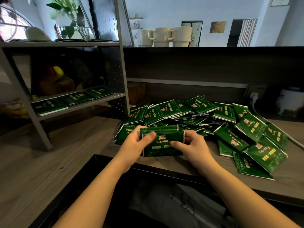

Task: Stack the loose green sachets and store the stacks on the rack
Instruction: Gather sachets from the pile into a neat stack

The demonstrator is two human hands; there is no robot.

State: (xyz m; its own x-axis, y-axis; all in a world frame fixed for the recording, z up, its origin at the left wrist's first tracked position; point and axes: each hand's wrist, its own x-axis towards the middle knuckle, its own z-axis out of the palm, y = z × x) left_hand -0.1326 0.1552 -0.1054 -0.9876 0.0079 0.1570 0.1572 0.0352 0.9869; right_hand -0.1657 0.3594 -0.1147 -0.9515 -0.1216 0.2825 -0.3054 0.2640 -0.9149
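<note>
Mid-stacking: your left hand [134, 142] and right hand [191, 143] pinch a small stack of sachets [162, 140] by its ends, thumbs on top. Square the edges next. Then carry it to the rack [113, 97].

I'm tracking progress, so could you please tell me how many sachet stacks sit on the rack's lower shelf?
3, side by side along the lower shelf: left stack, middle stack, right stack. More may be hidden in the dark space behind them.

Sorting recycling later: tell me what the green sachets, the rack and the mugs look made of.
Green sachets: probably glossy printed foil or plastic film, silvery sealed edges.
Rack: likely grey painted metal, thin frame, perforated side panel.
Mugs: apparently cream glazed ceramic, smooth with a soft sheen.
</note>
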